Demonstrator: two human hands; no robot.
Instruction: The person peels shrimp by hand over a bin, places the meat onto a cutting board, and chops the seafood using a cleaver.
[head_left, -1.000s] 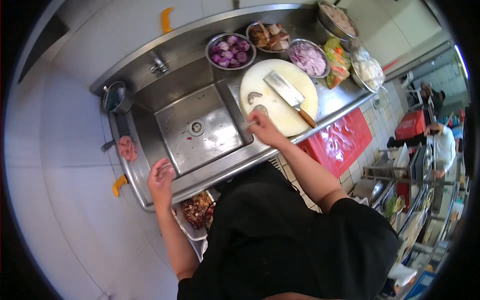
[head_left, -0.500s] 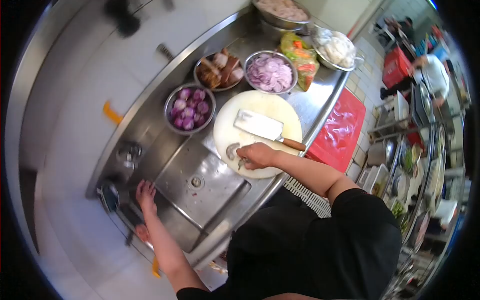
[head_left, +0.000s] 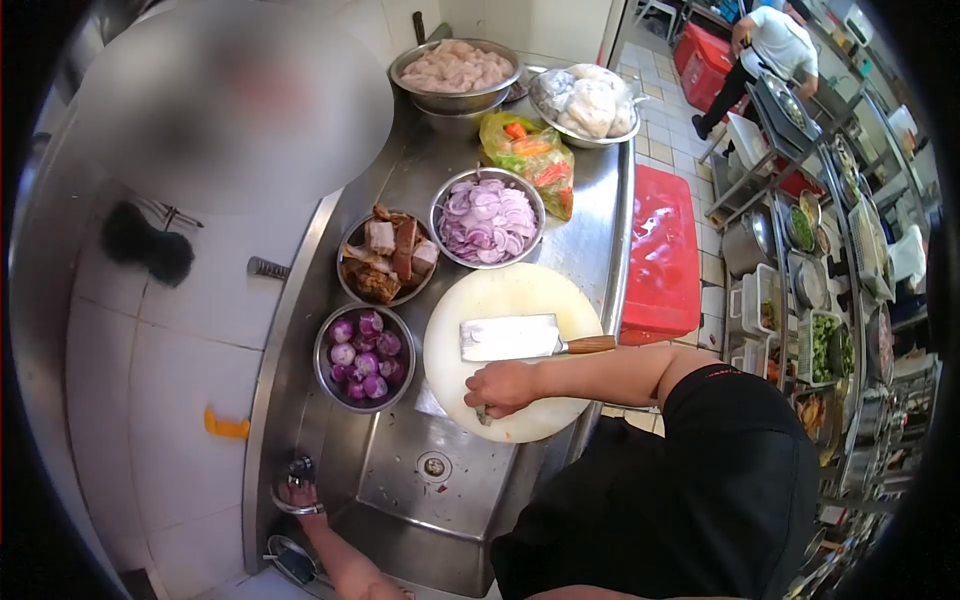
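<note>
My right hand (head_left: 502, 388) is closed over the lower part of the round white cutting board (head_left: 555, 290), its fingertips on a small grey piece (head_left: 484, 414). Just above the hand lies a cleaver (head_left: 512, 338), flat on the board, its wooden handle pointing right. At the sink's back-left side, my left hand (head_left: 298, 492) is up against the metal tap (head_left: 300, 468), which partly hides its fingers. Below that hand is a metal pot (head_left: 290, 560). The sink basin (head_left: 410, 480) has small scraps around its drain.
Bowls hold peeled purple onions (head_left: 364, 358), browned meat chunks (head_left: 390, 255), sliced onions (head_left: 487, 220) and pale raw meat (head_left: 455, 70). Beyond them are a vegetable bag (head_left: 530, 160) and a bowl with white bagged food (head_left: 590, 105). A red container (head_left: 660, 250) stands right; another person (head_left: 780, 45) is far off.
The view has turned and shifted toward the counter. My left hand has moved from the sink's front edge to the tap. My right hand has come further onto the board, below the cleaver.
</note>
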